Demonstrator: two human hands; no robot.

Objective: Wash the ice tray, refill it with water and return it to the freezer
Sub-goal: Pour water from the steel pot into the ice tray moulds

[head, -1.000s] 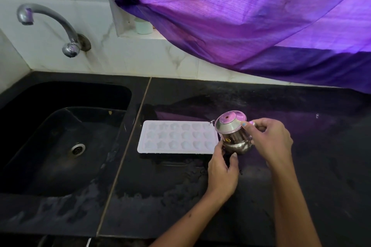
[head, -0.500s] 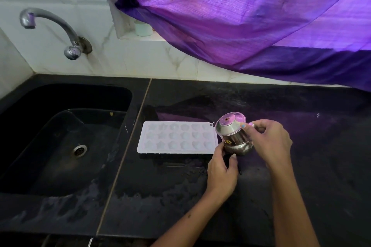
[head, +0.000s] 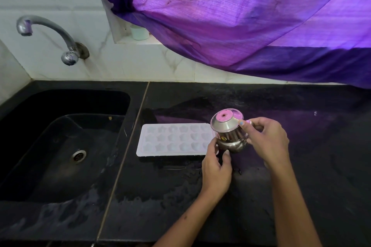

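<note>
1. Hands first: the left hand [head: 216,168] cups the base of a small steel pot [head: 228,133] with thumb and fingers curled round its lower bulge, and the right hand [head: 267,142] grasps its upper side, thumb pressed on the sloping shoulder.
2. Pot tilted toward the ice tray [head: 174,139], mouth facing up and left; the two-handed hold looks meant to steady a controlled pour, one hand setting the tilt and the other bearing the weight. Whether water is leaving it cannot be told.
3. Tray flat on the black counter [head: 301,166], just right of the seam beside the sink [head: 60,146], its right end touching or hidden behind the pot and left fingers. Lying level there, it should keep the star and round pockets from spilling into each other.
4. Filling appears to be the step in hand; washing seems done, judged from the wet patches on the counter in front of the tray.
5. Room: open counter lies to the right and in front of the hands, so the pot can be set down there without crossing the tray.
6. Edges: the sink's rim is near the tray's left end, and the counter's front edge is well apart from it; lifting a full tray calls for keeping it level.
7. Tap [head: 50,34] stands on the wall over the sink, and a purple curtain [head: 241,16] hangs above the counter, clear of the hands.
</note>
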